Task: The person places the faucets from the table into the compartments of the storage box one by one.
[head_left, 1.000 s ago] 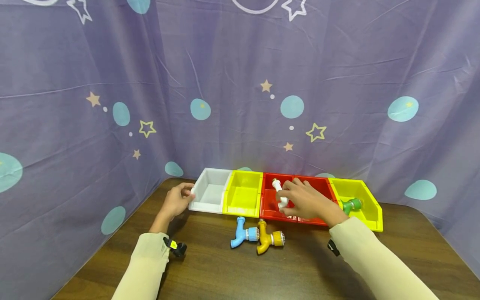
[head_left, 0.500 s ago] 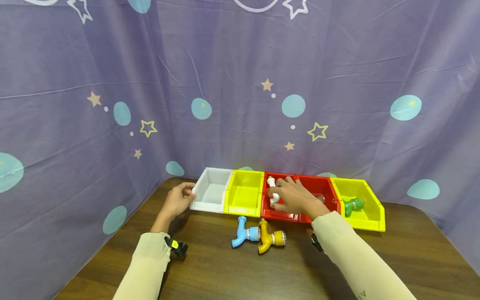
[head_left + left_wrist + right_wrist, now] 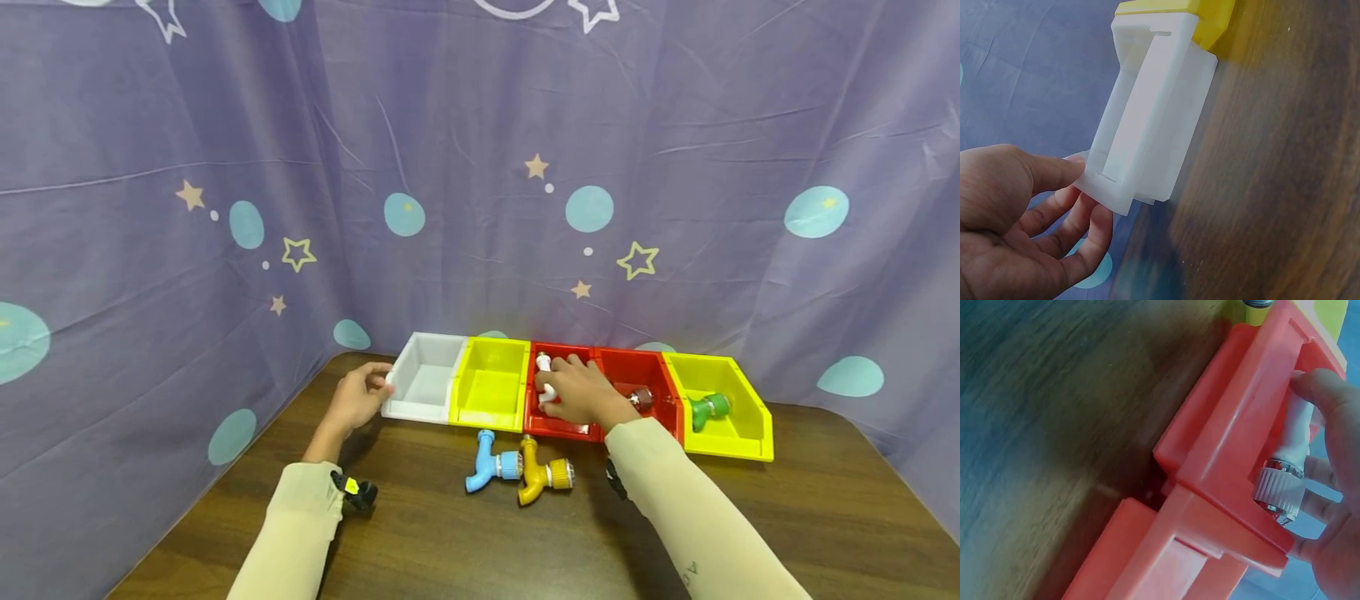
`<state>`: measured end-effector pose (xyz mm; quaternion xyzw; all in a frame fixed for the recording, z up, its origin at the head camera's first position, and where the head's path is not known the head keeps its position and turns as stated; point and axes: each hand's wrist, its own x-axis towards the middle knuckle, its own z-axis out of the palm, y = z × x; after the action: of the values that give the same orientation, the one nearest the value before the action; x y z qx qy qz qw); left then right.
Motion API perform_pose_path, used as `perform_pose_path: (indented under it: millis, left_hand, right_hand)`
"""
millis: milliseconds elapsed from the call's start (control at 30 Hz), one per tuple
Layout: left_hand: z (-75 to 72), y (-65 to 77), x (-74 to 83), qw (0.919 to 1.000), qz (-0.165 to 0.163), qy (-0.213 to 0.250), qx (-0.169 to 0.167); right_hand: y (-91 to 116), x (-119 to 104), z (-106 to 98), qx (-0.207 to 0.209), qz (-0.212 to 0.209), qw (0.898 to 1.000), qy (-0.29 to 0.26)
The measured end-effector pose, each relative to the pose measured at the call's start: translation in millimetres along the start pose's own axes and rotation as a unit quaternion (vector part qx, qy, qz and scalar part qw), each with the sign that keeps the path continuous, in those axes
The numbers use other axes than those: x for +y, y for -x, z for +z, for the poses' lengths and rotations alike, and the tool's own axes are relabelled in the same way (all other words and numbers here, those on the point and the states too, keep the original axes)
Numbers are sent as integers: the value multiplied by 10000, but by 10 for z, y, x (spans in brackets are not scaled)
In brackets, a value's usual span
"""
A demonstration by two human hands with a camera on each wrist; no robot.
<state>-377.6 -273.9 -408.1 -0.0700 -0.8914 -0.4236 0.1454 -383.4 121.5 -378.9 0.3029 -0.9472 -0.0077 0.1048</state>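
My right hand [image 3: 581, 393] grips a white tap [image 3: 1296, 431] inside the left of two red bins [image 3: 558, 427]. In the right wrist view the thumb lies over one end of the tap, with fingers behind it and its ribbed knob near the bin's side. At the far left of the row, my left hand [image 3: 356, 402] pinches the rim of a white bin [image 3: 1113, 195] between thumb and fingers. A light blue tap [image 3: 489, 463] and a mustard yellow tap [image 3: 538, 473] lie on the table before the bins.
Between the white and red bins stands a yellow bin [image 3: 489, 421]. A brown-knobbed tap [image 3: 640, 399], partly hidden by my right hand and arm, lies in the right red bin. The far-right yellow bin [image 3: 731, 446] holds a green tap [image 3: 705, 410]. A purple curtain [image 3: 465, 183] hangs behind.
My right hand has moved left and lower with the white tap, deeper into the left red bin. More of the brown-knobbed tap shows. The left hand stays on the white bin.
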Motion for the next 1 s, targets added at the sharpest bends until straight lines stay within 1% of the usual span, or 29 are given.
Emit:
perform_pose_path:
  millis: [200, 333, 400, 500, 667, 900, 1000]
  left_hand:
    - [-3, -24, 19, 9999, 71, -67, 82]
    - [0, -17, 30, 10000, 33, -23, 31]
    - [3, -10, 30, 10000, -17, -11, -3]
    - [8, -2, 28, 10000, -69, 22, -8]
    - [8, -8, 18, 10000, -20, 54, 16]
    - [14, 1, 19, 10000, -33, 9, -1]
    - [16, 11, 12, 10000, -22, -1, 40]
  right_hand:
    - [-79, -17, -8, -166, 155, 9996, -169]
    - [-123, -47, -20, -450, 280, 9981, -324]
    - [-129, -54, -14, -620, 317, 9970, -335]
    - [-123, -51, -2, -767, 368, 9958, -343]
    - [-120, -38, 3, -829, 415, 9947, -448]
    - [-125, -36, 23, -927, 434, 9937, -455]
    - [-136, -35, 48, -914, 421, 9938, -474]
